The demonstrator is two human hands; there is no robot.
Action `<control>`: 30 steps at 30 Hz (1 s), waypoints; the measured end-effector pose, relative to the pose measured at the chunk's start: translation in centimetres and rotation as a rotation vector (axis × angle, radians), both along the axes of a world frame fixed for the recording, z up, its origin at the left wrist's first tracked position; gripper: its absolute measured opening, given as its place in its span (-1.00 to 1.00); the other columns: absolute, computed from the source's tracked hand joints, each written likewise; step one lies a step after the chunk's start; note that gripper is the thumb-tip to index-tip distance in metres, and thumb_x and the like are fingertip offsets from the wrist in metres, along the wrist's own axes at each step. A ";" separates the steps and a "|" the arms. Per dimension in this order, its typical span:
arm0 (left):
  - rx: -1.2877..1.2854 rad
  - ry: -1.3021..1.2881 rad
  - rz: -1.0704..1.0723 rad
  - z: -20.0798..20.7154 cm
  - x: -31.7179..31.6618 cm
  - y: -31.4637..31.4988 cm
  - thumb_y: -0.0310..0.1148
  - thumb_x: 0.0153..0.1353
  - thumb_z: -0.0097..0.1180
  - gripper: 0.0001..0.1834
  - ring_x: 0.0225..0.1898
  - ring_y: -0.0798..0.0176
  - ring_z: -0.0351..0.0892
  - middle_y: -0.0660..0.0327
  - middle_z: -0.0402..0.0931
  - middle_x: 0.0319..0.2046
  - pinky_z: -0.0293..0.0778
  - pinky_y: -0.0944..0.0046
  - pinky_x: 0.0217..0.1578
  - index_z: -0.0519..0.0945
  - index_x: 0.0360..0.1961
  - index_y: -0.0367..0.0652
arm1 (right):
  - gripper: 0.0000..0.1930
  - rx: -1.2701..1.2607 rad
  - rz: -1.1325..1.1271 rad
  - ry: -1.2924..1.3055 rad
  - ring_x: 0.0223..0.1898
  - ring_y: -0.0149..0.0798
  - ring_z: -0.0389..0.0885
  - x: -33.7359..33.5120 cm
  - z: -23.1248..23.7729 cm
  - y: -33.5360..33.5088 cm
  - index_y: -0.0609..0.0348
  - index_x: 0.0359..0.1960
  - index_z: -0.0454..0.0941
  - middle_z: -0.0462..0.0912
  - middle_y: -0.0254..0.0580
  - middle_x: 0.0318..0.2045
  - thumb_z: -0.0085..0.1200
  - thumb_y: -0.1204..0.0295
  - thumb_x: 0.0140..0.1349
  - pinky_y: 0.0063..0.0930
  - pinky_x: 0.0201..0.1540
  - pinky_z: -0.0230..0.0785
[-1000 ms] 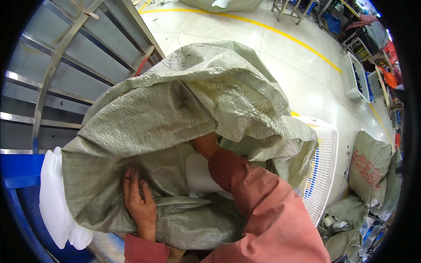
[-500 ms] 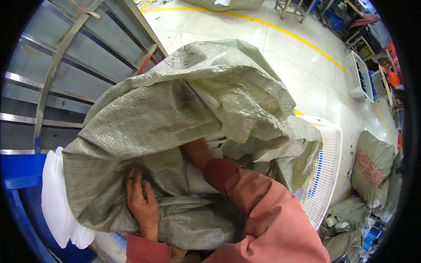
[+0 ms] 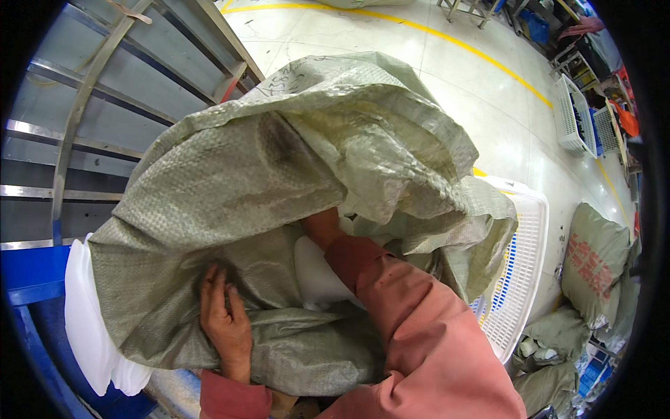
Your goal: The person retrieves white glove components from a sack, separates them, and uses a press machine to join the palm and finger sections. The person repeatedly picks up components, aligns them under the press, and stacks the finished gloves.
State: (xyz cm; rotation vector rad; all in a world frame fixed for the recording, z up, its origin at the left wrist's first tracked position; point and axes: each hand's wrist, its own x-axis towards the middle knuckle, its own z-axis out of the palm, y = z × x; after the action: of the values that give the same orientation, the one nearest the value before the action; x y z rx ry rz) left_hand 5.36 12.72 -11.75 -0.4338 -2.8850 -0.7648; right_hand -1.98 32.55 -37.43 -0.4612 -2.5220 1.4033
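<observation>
A large grey-green woven sack (image 3: 209, 181) stands with its mouth gaping toward me. My left hand (image 3: 227, 318) lies with fingers stretched against the inner wall of the sack on the left, gripping nothing. Deep in the opening is my right hand (image 3: 323, 227); only the part near the wrist shows, and a fold of the sack hides its fingers. Below that wrist, smooth white material (image 3: 315, 272) shows inside the sack; its kind cannot be made out.
White soft-looking sheets (image 3: 91, 321) hang over a blue surface (image 3: 35, 269) at left. Behind it rises a metal rack (image 3: 112, 98). A white plastic basket (image 3: 523, 258) stands against the sack's right side. Filled sacks (image 3: 593, 258) sit farther right, below another basket (image 3: 574, 115).
My right hand has shifted slightly up and deeper under the fold. More white material shows below the wrist. The left hand stays against the sack wall.
</observation>
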 end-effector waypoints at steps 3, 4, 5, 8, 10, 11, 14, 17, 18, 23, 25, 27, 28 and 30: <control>-0.008 0.004 -0.008 0.0 0.0 -0.1 -0.53 0.47 0.02 -0.66 0.23 -0.18 0.60 -0.17 0.53 0.24 0.62 0.07 0.10 0.60 0.19 -0.39 | -0.64 0.306 0.058 0.126 0.24 0.23 0.51 0.7 1.3 -0.7 0.18 0.15 0.63 0.62 0.09 0.18 0.12 0.32 0.39 0.02 0.33 0.28; -0.007 0.008 -0.009 0.0 0.0 -0.1 -0.53 0.46 0.02 -0.66 0.22 -0.18 0.60 -0.17 0.54 0.23 0.61 0.07 0.11 0.60 0.19 -0.39 | -0.64 0.206 0.065 0.110 0.25 0.23 0.50 0.9 1.8 -0.7 0.17 0.16 0.62 0.62 0.10 0.19 0.12 0.33 0.39 0.04 0.34 0.26; -0.009 0.008 -0.003 0.0 0.0 -0.1 -0.53 0.46 0.03 -0.66 0.22 -0.18 0.60 -0.16 0.55 0.23 0.60 0.06 0.12 0.61 0.18 -0.38 | -0.63 0.106 0.073 0.092 0.25 0.23 0.50 1.3 2.4 -0.9 0.17 0.17 0.62 0.61 0.10 0.19 0.12 0.33 0.38 0.06 0.35 0.25; -0.016 0.002 0.001 -0.1 0.1 -0.1 -0.53 0.44 0.05 -0.67 0.22 -0.18 0.60 -0.15 0.56 0.21 0.57 0.06 0.16 0.61 0.17 -0.37 | -0.62 0.124 0.106 0.113 0.26 0.23 0.49 1.6 3.4 -1.6 0.16 0.20 0.60 0.60 0.11 0.21 0.09 0.35 0.39 0.11 0.35 0.23; -0.026 0.003 -0.009 0.0 0.1 -0.2 -0.54 0.43 0.06 -0.67 0.22 -0.17 0.61 -0.13 0.57 0.20 0.56 0.06 0.18 0.62 0.16 -0.36 | -0.60 0.301 0.107 0.096 0.27 0.22 0.49 1.2 3.4 -2.7 0.16 0.22 0.58 0.59 0.12 0.22 0.06 0.36 0.39 0.13 0.33 0.23; -0.024 0.009 -0.014 0.0 0.1 -0.2 -0.55 0.42 0.07 -0.67 0.22 -0.16 0.61 -0.12 0.58 0.20 0.56 0.06 0.18 0.62 0.16 -0.36 | -0.60 0.421 0.092 0.053 0.26 0.22 0.49 0.8 3.3 -3.3 0.16 0.23 0.58 0.59 0.12 0.22 0.05 0.36 0.39 0.14 0.32 0.24; -0.007 0.024 -0.015 0.0 0.1 -0.1 -0.57 0.40 0.09 -0.67 0.23 -0.15 0.61 -0.10 0.59 0.19 0.56 0.06 0.18 0.62 0.16 -0.35 | -0.59 0.350 0.145 -0.158 0.25 0.23 0.50 -0.1 2.2 -3.6 0.15 0.24 0.57 0.60 0.12 0.22 0.02 0.35 0.40 0.15 0.32 0.25; 0.015 0.027 0.000 -0.1 0.1 -0.1 -0.59 0.39 0.09 -0.67 0.22 -0.14 0.62 -0.10 0.60 0.19 0.57 0.06 0.17 0.63 0.15 -0.35 | -0.48 0.300 0.259 -0.292 0.32 0.23 0.44 -0.9 1.3 -3.5 0.17 0.30 0.51 0.53 0.16 0.26 0.12 0.30 0.33 0.18 0.38 0.23; 0.023 0.032 -0.001 -0.1 0.1 -0.1 -0.58 0.39 0.10 -0.68 0.21 -0.14 0.62 -0.10 0.60 0.19 0.58 0.06 0.16 0.64 0.14 -0.34 | -0.42 0.270 0.277 -0.342 0.35 0.23 0.41 -0.9 1.2 -3.6 0.19 0.34 0.47 0.50 0.17 0.28 0.17 0.27 0.29 0.20 0.41 0.23; 0.031 0.036 -0.013 0.0 0.0 0.0 -0.58 0.38 0.11 -0.68 0.18 -0.14 0.65 -0.10 0.61 0.17 0.60 0.07 0.13 0.65 0.13 -0.34 | -0.35 0.878 0.268 -0.162 0.43 0.18 0.30 1.6 1.6 -5.8 0.14 0.50 0.29 0.40 0.17 0.38 0.07 0.27 0.40 0.26 0.44 0.13; 0.023 0.035 -0.015 0.0 0.0 0.0 -0.58 0.38 0.11 -0.69 0.17 -0.13 0.66 -0.10 0.61 0.17 0.61 0.08 0.12 0.66 0.12 -0.33 | -0.37 0.928 0.313 -0.179 0.43 0.18 0.30 1.8 1.6 -6.1 0.13 0.51 0.28 0.39 0.17 0.39 0.04 0.29 0.42 0.28 0.44 0.13; 0.032 0.042 -0.013 0.0 0.1 0.1 -0.58 0.37 0.11 -0.69 0.16 -0.13 0.66 -0.10 0.62 0.16 0.62 0.09 0.10 0.66 0.11 -0.33 | -0.40 0.937 0.334 -0.215 0.42 0.19 0.31 1.3 1.3 -5.8 0.13 0.49 0.31 0.38 0.17 0.39 0.03 0.31 0.42 0.31 0.43 0.12; 0.043 0.030 -0.010 0.0 0.1 0.1 -0.58 0.37 0.11 -0.69 0.16 -0.13 0.66 -0.10 0.62 0.16 0.62 0.10 0.10 0.66 0.11 -0.33 | -0.40 0.815 0.263 -0.203 0.42 0.20 0.31 0.5 1.0 -5.3 0.12 0.48 0.31 0.37 0.17 0.40 0.03 0.30 0.42 0.34 0.43 0.11; 0.032 0.043 -0.011 -0.1 0.1 0.1 -0.58 0.37 0.11 -0.69 0.15 -0.13 0.67 -0.09 0.62 0.15 0.62 0.10 0.09 0.66 0.10 -0.33 | -0.41 0.531 0.171 -0.202 0.42 0.21 0.31 -1.0 0.6 -4.4 0.11 0.47 0.33 0.35 0.16 0.41 0.03 0.29 0.43 0.38 0.42 0.09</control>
State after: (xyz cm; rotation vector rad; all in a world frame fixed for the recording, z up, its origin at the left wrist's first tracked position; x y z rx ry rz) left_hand 5.44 12.79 -11.81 -0.4569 -2.8290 -0.7926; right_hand -2.95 28.11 -36.79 -0.2997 -3.0073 0.7007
